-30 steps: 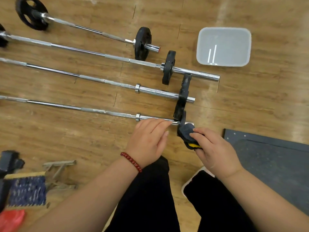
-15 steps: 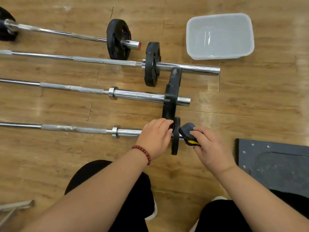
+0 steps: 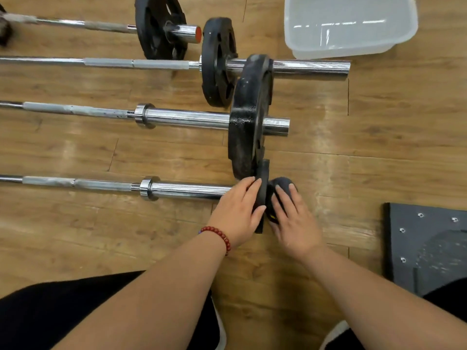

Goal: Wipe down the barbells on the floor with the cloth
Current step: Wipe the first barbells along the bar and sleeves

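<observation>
Several chrome barbells lie side by side on the wooden floor. The nearest barbell (image 3: 182, 190) carries a small black plate (image 3: 262, 188) at its right end. My left hand (image 3: 237, 210) grips that plate from its left side, fingers over the rim. My right hand (image 3: 293, 218) presses a dark cloth (image 3: 284, 184) with a yellow edge against the plate's right face, covering the bar's tip. The second barbell (image 3: 187, 118) holds a larger black plate (image 3: 249, 117). Farther back lie two more barbells (image 3: 310, 68) with black plates (image 3: 218, 61).
A translucent plastic tub (image 3: 351, 26) with water stands at the back right. A dark rubber mat (image 3: 427, 246) lies on the floor to my right. My knees in black trousers (image 3: 75, 314) are at the bottom edge.
The view has moved closer to the bar ends. My right hand went from holding the cloth beside the small plate to pressing it flat against the plate's right face; my left hand stays on the plate.
</observation>
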A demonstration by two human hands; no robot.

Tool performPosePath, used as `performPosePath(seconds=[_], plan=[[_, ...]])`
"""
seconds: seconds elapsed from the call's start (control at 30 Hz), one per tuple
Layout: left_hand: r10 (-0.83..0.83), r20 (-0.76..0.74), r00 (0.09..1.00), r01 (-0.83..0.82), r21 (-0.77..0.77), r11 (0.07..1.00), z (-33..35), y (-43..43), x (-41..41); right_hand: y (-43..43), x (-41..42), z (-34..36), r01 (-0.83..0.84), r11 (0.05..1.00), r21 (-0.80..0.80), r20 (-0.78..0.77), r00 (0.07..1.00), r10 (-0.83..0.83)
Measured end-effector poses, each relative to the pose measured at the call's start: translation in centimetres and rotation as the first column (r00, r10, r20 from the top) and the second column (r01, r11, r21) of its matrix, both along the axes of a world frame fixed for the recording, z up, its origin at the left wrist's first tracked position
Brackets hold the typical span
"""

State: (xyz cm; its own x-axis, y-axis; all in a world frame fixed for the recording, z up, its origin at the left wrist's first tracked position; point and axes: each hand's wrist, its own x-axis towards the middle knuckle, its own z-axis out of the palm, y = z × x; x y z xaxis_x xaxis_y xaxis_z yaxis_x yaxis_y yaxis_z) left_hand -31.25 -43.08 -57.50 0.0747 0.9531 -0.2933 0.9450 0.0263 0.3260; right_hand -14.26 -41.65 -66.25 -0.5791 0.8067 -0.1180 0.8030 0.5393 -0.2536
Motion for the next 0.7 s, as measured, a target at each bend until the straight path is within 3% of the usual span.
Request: performPosePath(seconds=[0.1,0.23,0.3,0.4,0.57,0.7], plan=[[-0.049,-0.121,0.991,0.050,0.008,0.999,-0.5,-0.7,-0.4,0.6,-0.5,-0.6,-0.013,1.000,0.014,0.075,0.997,0.012],[-0.043,-0.236,0.971,0.063,0.079,0.995,-0.4,-0.8,-1.7,3.7,-2.0,0.4,0.178,0.980,-0.088,0.102,0.980,-0.169],[-0.040,-0.279,0.959,0.059,0.058,0.997,-0.7,-1.1,-1.7,2.5,-1.4,0.3,0.140,0.989,-0.051,0.091,0.987,-0.135],[0.012,-0.282,0.959,-0.011,0.005,1.000,-1.3,-1.8,-1.5,-0.1,0.2,-0.7,-0.003,1.000,-0.019,0.114,0.993,0.005],[0.194,-0.220,0.956,-0.218,-0.093,0.972,-2.2,-1.9,-3.1,3.2,-2.2,0.0,0.209,0.977,-0.040,0.070,0.976,-0.206],[0.110,-0.214,0.971,-0.151,-0.187,0.971,-3.6,-0.9,-3.9,-0.2,-1.0,-0.3,0.141,0.990,-0.008,0.069,0.988,-0.140]])
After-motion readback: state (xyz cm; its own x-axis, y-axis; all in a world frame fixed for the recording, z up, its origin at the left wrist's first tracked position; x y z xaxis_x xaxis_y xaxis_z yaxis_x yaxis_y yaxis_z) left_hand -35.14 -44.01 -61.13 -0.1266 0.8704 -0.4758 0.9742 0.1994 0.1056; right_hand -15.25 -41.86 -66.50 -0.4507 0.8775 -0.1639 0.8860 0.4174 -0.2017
